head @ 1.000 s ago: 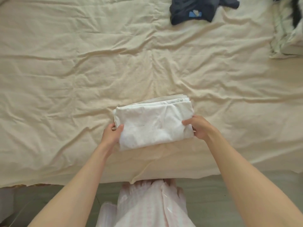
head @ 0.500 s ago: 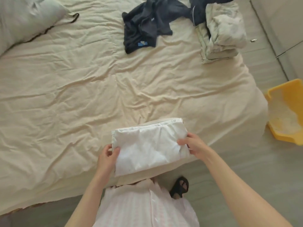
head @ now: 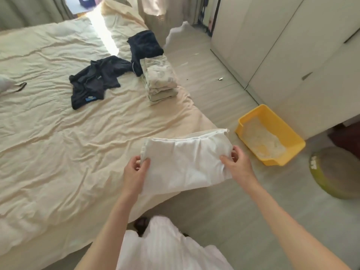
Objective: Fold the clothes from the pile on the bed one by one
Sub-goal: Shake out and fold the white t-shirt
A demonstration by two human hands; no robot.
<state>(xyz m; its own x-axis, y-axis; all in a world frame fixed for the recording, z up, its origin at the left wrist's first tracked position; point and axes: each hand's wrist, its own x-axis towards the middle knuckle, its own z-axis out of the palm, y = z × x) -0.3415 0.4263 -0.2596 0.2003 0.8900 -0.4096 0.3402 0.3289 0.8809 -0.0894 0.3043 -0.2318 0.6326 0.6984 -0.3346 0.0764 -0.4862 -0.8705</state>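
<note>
White cotton, by its look: the folded white garment (head: 185, 162) is held clear of the bed (head: 58, 143), over the bed's near corner and partly above the floor (head: 224, 211). My left hand (head: 136, 172) pinches its left edge, thumb on top; my right hand (head: 236, 164) pinches the right edge, fingers curled around the cloth. Both grips are narrow and closed on fabric. The bundle sags slightly between the hands, so I judge it light, soft and limp, with layers apt to slide apart if tilted. Holding it at both short edges, through all layers at once, should preserve the fold; a flat palm underneath would serve as well.

Farther up the bed, near its right edge, stands a stack of folded pale clothes (head: 160, 78), probably where this piece belongs. Behind and touching it lies a dark garment (head: 145, 45); to its left a dark crumpled shirt (head: 95, 80) lies unfolded, seemingly the remaining pile. On the floor to the right sit a yellow tray (head: 272, 137) and a round green cushion (head: 335, 172), beside pale cupboards (head: 292, 45).
</note>
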